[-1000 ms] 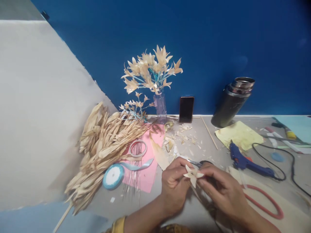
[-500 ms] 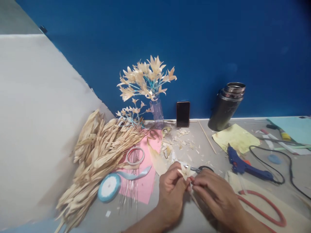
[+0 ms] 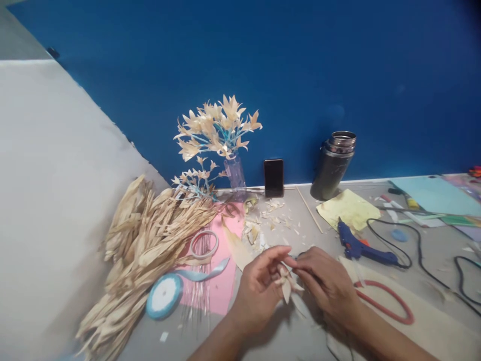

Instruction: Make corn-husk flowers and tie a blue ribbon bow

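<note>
A small cream flower of dried husk petals (image 3: 287, 287) hangs petals downward between my two hands. My left hand (image 3: 261, 288) is closed beside it, fingers curled near its base and the index fingertip meeting the right fingers. Pinched at the base is my right hand (image 3: 326, 283), its thumb and index finger pressed together; what exactly lies between the tips is hidden. A pale husk strip (image 3: 299, 305) trails below the petals. Just beyond the hands lie husk scraps (image 3: 252, 231).
Dried corn husks (image 3: 150, 240) and a blue ribbon roll (image 3: 164, 296) lie left. Behind stand a vase (image 3: 236, 178) of husk flowers (image 3: 218, 128), a phone (image 3: 274, 178) and a dark flask (image 3: 333, 168). A blue glue gun (image 3: 363, 246) with its cord lies right, near a red loop (image 3: 398, 306).
The flower has turned from petals upward to petals downward. My left fingers have shifted and the index finger now reaches toward the right hand. The view has swung slightly right.
</note>
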`<state>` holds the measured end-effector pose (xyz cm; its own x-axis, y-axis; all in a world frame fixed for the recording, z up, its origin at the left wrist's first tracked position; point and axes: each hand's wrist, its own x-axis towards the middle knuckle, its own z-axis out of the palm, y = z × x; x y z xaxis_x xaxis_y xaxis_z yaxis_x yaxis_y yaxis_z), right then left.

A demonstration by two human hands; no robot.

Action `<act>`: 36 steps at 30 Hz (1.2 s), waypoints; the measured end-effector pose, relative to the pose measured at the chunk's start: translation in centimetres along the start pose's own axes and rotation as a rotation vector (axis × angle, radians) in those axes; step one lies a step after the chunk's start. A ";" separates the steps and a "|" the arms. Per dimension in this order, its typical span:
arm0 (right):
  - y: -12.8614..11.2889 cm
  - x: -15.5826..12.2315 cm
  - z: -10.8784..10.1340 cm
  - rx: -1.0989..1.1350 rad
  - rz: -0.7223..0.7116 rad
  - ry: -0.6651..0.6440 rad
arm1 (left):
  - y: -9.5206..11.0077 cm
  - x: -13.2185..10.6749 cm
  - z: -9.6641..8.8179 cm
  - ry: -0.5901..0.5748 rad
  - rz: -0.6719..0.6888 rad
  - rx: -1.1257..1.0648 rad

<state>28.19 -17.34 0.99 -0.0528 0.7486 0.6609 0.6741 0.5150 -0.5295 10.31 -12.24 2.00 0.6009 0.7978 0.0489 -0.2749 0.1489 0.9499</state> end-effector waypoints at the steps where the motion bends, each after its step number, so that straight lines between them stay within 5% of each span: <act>1: 0.1 0.0 0.0 -0.012 0.000 0.004 | 0.2 0.1 0.1 0.018 -0.034 -0.059; 7: -0.3 0.3 -0.2 -0.018 0.085 0.029 | 1.2 0.6 1.2 -0.003 -0.105 -0.325; 16: -0.7 0.8 -0.5 -0.027 0.078 0.099 | 0.1 1.6 1.8 0.226 -0.046 0.205; 24: -0.3 -0.2 -0.1 -0.101 0.038 0.022 | -0.4 1.3 2.0 0.252 0.209 0.434; 36: 0.0 -0.3 0.2 0.049 0.012 -0.150 | 0.3 0.8 1.1 0.196 0.374 0.583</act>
<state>28.08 -17.49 0.74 -0.1567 0.8068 0.5697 0.6391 0.5226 -0.5643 11.52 -12.17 2.70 0.3845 0.8325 0.3988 0.0425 -0.4475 0.8933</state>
